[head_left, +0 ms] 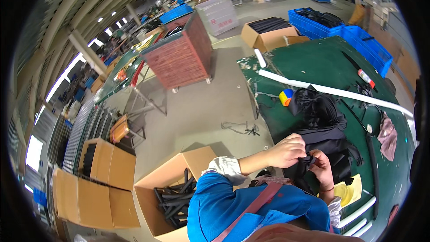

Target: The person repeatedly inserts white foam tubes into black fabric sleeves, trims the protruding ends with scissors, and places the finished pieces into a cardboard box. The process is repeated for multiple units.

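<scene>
My left hand (pixel 289 150) and my right hand (pixel 322 170) are close together at the near edge of the green table (pixel 286 69). Both are closed, pinching a piece of black fabric (pixel 307 159) between their fingertips. What the fingers do inside its folds is hidden. Just beyond my hands lies a heap of black cloth (pixel 316 110), gathered and knotted in places. A roll of yellow and blue tape (pixel 285 97) touches the heap's left side. Something yellow and flat (pixel 350 191) lies beside my right wrist.
A long white tube (pixel 331 90) crosses the table behind the cloth. A black rod (pixel 371 170) and a pinkish rag (pixel 387 136) lie to the right. An open carton (pixel 154 177) of black tubes stands at my left. Beyond are a red cart (pixel 179 51) and blue crates (pixel 367 49).
</scene>
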`<state>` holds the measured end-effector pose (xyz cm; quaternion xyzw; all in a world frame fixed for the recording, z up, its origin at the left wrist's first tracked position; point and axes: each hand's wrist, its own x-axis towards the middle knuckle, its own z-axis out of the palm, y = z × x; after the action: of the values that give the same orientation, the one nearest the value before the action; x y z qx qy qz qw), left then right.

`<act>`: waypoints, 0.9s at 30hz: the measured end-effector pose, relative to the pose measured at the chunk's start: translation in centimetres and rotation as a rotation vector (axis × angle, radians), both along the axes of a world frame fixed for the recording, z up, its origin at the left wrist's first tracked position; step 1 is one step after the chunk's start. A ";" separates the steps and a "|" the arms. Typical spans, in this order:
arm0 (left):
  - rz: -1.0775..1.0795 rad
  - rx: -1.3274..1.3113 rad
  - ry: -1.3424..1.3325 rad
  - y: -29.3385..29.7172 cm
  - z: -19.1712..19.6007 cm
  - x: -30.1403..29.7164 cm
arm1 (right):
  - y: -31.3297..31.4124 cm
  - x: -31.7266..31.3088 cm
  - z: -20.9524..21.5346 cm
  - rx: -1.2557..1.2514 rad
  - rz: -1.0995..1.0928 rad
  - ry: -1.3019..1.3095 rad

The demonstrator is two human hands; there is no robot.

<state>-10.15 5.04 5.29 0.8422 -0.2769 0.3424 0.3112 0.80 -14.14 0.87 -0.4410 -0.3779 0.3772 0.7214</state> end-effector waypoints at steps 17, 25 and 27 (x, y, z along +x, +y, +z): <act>-0.036 -1.326 0.371 -7.4 -6.1 -7.8 | 3.1 -6.3 -2.1 0.035 0.158 0.263; -0.157 -1.498 0.328 -8.1 -4.3 -11.1 | 2.8 -7.5 1.7 -0.116 0.508 0.541; -0.090 -1.563 0.310 -8.2 -4.8 -11.2 | 3.0 -8.0 2.4 -0.144 0.507 0.420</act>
<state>-21.31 -3.19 0.53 0.4062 0.0561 0.3037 0.8600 -7.22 -11.10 3.24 -0.2958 -0.2911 0.6529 0.6336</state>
